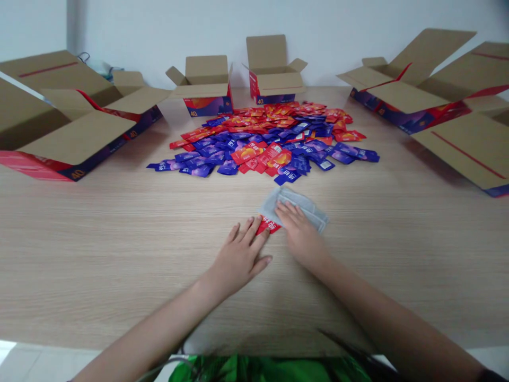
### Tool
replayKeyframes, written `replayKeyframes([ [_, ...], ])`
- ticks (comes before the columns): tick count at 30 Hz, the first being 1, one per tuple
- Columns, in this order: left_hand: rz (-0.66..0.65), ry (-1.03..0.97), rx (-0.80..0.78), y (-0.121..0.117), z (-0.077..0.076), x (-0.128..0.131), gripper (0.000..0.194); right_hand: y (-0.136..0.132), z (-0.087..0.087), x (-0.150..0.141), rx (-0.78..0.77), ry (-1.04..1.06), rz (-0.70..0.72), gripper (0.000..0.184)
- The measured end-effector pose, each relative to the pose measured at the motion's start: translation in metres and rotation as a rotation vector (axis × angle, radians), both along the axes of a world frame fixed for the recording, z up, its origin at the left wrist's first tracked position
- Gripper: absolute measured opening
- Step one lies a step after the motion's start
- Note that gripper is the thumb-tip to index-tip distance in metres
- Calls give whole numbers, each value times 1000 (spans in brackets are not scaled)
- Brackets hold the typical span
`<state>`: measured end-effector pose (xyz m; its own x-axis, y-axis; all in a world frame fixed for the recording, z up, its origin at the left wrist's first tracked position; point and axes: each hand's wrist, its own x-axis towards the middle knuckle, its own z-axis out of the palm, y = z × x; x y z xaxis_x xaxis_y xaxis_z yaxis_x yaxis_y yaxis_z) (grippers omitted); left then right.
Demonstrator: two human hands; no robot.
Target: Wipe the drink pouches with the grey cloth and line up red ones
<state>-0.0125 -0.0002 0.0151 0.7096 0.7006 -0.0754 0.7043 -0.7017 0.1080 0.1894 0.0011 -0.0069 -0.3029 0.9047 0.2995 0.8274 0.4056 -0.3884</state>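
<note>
A single red packet [269, 225] with white characters lies on the table, its far part hidden under a light grey-blue folded cloth [314, 209]. My right hand [301, 233] presses on the cloth with its fingers, over and beside the packet. To the left, my left hand [240, 255] lies flat with spread fingers, its fingertips touching the packet's left edge. Beyond both hands spreads a heap of flat red packets [278, 156] and blue-purple packets [202, 159].
Open cardboard boxes stand around the table [119, 239]: two at the left [79, 138], a small one at the back [207, 90], another beside it [274, 79], and several at the right [421, 101]. A wall rises behind.
</note>
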Motion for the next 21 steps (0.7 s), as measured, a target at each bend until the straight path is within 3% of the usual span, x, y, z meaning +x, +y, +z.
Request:
replayKeyframes([
  [2,-3,2,-25,0,0,0,56,-5,2,-8,-23,-24,151,57],
  [4,-6,1,-34,0,-1,-1,56,-4,3,-7,-52,-7,192,59],
  [9,0,-3,-9,2,-4,-1,60,6,2,16,-31,45,-81,61],
  [13,-1,7,-18,4,0,1,53,-2,2,10,-33,34,193,65],
  [15,2,9,-4,5,2,2,45,-3,3,11,-59,61,236,66],
  [19,17,14,39,6,4,6,39,9,4,41,-79,109,-86,57],
  [21,37,11,60,8,6,9,36,14,4,56,-84,102,-156,54],
])
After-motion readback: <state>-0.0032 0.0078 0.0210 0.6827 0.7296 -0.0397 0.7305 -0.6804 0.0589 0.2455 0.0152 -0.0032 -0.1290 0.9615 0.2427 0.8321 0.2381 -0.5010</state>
